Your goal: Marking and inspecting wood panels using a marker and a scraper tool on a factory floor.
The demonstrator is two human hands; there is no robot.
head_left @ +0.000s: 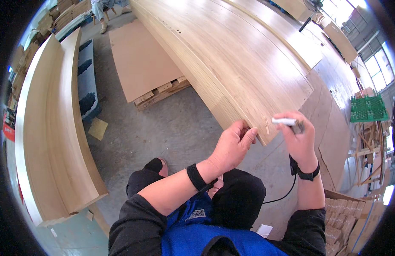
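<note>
A long light wood-grain panel [231, 55] stretches from near my hands toward the far left. At its near end, my left hand [231, 147] is closed with thumb and bent fingers against the panel's corner edge. Just right of that corner, my right hand [300, 138] grips a small white piece [284, 121] with a greyish end, slightly blurred; I cannot make out its kind. The white piece points at the panel's end, where a pale irregular mark [266, 124] shows on the surface. Whether it touches the panel, I cannot tell.
Curved-looking wood boards [56, 128] stand at the left. A brown sheet [139, 62] lies on a wooden pallet [161, 90] beyond my knees. Stacked wrapped pieces fill a cardboard box [344, 217] at lower right. A green crate [369, 108] is at the right; a person's leg [102, 21] shows far left.
</note>
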